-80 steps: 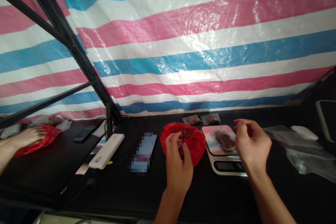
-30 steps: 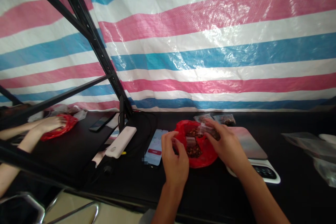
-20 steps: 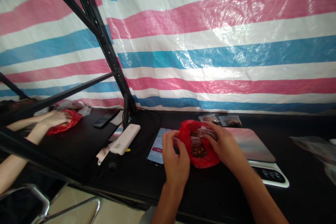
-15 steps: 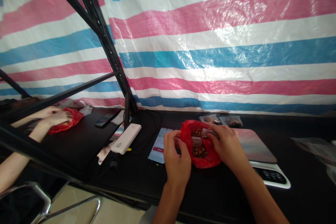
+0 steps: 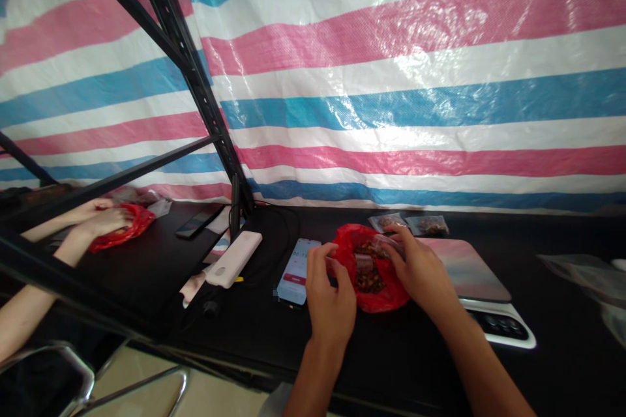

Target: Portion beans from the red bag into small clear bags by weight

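Observation:
A red plastic bag stands with its mouth spread, holding small brown and orange pieces that I cannot name. At its left rim is my left hand, with curled fingers closed on the edge of the red bag. My right hand reaches over the right side of the bag. Its thumb and fingers pinch a small clear plastic bag above the pieces; part of the pinch is hidden. Behind the red bag lie two filled clear packets, a left packet and a right packet.
A lit phone lies left of my hands, with a white power bank beyond it. At right are a pinkish flat box, a white device and clear bags. Another person's hands work at a red bag behind the black frame.
My right hand has shifted slightly, its fingers now a little higher over the small clear bag. The left hand keeps its place at the rim. The view has moved slightly.

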A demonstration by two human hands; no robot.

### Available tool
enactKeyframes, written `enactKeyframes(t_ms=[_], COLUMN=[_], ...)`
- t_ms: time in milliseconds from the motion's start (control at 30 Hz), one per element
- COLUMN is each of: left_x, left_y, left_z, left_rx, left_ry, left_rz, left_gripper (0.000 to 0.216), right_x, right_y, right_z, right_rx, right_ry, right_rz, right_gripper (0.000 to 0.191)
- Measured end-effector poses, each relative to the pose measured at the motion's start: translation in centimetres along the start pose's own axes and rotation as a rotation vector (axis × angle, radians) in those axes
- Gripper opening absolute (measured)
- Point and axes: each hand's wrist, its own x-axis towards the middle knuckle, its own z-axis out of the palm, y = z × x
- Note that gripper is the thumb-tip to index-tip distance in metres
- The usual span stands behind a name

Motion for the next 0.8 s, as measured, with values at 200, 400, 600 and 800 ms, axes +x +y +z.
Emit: enactKeyframes(t_ms=[200, 400, 600, 800], left_x=[-0.06, -0.15, -0.13, -0.07], left_y=[0.03, 0.09, 0.23, 0.17], left_z=[0.26, 0.49, 0.56, 0.55], left_rx=[-0.014, -0.018, -0.023, -0.018], left_ry=[0.002, -0.016, -0.031, -0.034], left_rz=[-0.012, -0.011, -0.01, -0.009], left_gripper=[0.021, 0.021, 0.022, 0.021], right_x=[-0.66, -0.76, -0.37, -0.41], right_y=[0.64, 0.5, 0.41, 0.74], right_z=[0.36, 0.1, -0.3, -0.6], right_rx=[-0.082, -0.142, -0.116, -0.083], right_ry=[-0.086, -0.096, -0.073, -0.05], right_rz=[-0.132, -0.114, -0.15, -0.13], right_gripper=[0.028, 0.037, 0.044, 0.044])
